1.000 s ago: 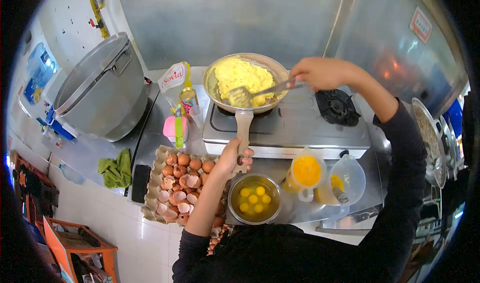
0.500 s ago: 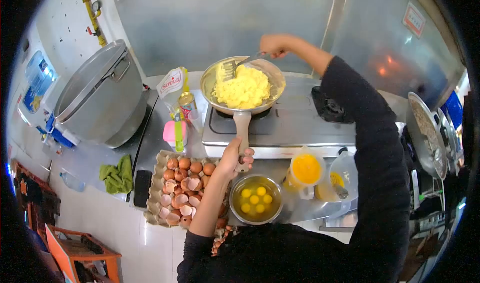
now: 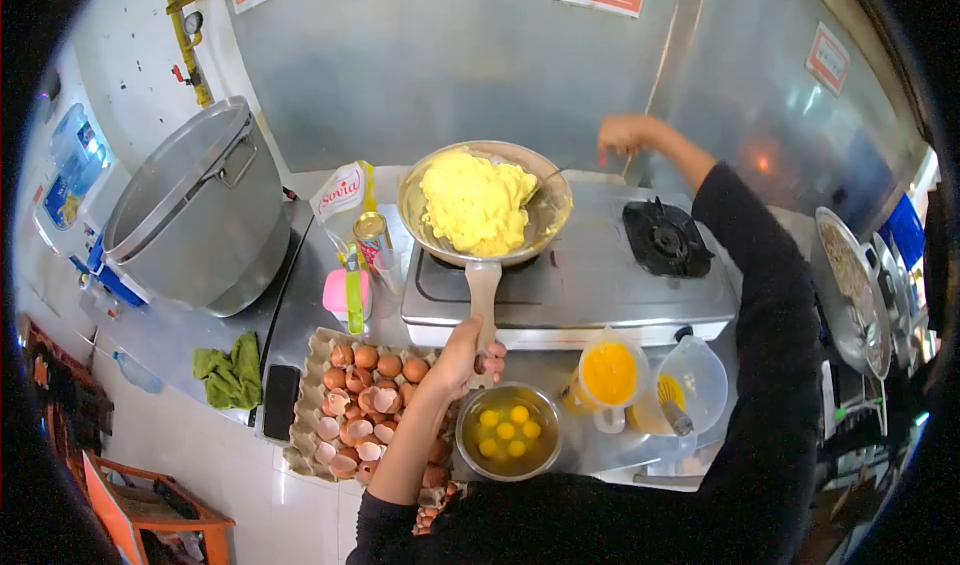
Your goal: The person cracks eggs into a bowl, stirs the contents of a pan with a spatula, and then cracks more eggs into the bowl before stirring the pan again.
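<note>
My left hand point(image 3: 470, 358) is wrapped round the beige handle point(image 3: 484, 295) of a frying pan point(image 3: 555, 227) on the stove's left burner. A large heap of soft scrambled egg point(image 3: 470, 200) fills the pan's left and middle. Up and to the right of the pan, my right hand point(image 3: 625, 137) is closed on the handle of a metal spatula point(image 3: 540, 183), its blade at the heap's right side, mostly hidden by egg. A steel bowl of several whole yolks point(image 3: 510, 432) sits just below my left hand.
Left of my forearm is an egg tray point(image 3: 308, 405) with eggs and shells. Jugs of beaten egg point(image 3: 609, 373) and with a whisk point(image 3: 705, 380) stand right. Also around: a large pot point(image 3: 205, 225), green cloth point(image 3: 230, 373), phone point(image 3: 281, 401), second burner point(image 3: 667, 238), Sovia pouch point(image 3: 342, 193).
My right hand has moved right and down with the spatula, which went from the pan's upper left to its right side. The egg is heaped further left and up. The view has shifted slightly.
</note>
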{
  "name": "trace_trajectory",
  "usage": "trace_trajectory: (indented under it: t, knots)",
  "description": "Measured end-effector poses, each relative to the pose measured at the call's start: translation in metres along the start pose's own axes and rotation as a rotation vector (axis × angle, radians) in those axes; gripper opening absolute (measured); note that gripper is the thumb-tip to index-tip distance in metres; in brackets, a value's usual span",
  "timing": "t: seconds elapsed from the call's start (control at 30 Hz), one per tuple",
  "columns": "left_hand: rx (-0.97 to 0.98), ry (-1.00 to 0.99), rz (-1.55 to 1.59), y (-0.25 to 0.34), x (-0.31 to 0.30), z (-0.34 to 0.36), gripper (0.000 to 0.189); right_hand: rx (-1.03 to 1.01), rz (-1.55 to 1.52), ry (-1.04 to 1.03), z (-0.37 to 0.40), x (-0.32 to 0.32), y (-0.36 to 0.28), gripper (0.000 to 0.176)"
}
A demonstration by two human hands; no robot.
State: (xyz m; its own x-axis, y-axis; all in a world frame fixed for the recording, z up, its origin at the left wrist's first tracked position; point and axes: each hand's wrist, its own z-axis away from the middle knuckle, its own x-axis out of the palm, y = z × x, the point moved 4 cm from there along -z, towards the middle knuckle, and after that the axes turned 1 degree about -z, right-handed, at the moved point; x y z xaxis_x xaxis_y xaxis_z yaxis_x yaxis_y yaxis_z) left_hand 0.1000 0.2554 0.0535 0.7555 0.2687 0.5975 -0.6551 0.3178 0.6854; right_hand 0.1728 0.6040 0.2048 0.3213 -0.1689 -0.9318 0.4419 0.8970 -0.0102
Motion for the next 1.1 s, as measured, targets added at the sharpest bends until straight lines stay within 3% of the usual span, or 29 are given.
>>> trace_trajectory:
  t: [0.03,0.1,0.2,0.3,0.4,0.5,0.6,0.7,0.8,0.9,1.0,1.1]
  knots:
    - [-0.011,0.004,-0.018,0.001,-0.001,0.000,0.021,-0.465,0.444,0.142,-0.014,0.019,0.007,0.020]
    - [-0.026,-0.025,-0.036,0.004,-0.005,0.000,0.021,0.167,-0.291,0.381,0.002,0.034,-0.007,0.019]
    - [-0.017,-0.059,-0.043,0.006,-0.009,-0.001,0.021,-0.073,-0.116,0.607,0.011,0.038,-0.032,0.018]
    - [-0.025,-0.047,-0.050,0.007,-0.010,-0.001,0.020,-0.184,0.000,0.616,0.045,0.028,-0.061,0.022]
    - [-0.015,-0.026,-0.034,0.007,-0.009,-0.001,0.020,-0.234,0.408,0.586,0.075,0.051,-0.072,0.031]
    - [-0.015,-0.018,-0.006,0.005,-0.010,0.000,0.020,-0.285,0.514,0.571,0.121,0.072,-0.095,0.038]
    - [-0.009,-0.030,-0.001,0.008,-0.006,0.004,0.020,-0.179,0.604,0.492,0.149,0.071,-0.107,0.033]
    - [-0.004,-0.025,-0.012,0.006,-0.005,0.006,0.020,-0.078,0.548,0.519,0.179,0.027,-0.137,0.030]
    - [0.000,-0.026,-0.015,0.007,0.000,0.008,0.020,-0.072,0.518,0.395,0.190,0.012,-0.159,0.019]
    - [0.000,-0.028,-0.011,0.005,0.000,0.008,0.020,-0.257,0.487,0.540,0.156,0.035,-0.176,0.018]
    - [0.007,-0.047,-0.002,0.000,-0.003,0.006,0.020,-0.086,0.413,0.461,0.085,0.040,-0.164,0.016]
    - [-0.010,-0.048,0.037,0.001,-0.008,0.003,0.021,0.051,0.247,0.460,0.084,-0.006,-0.151,0.015]
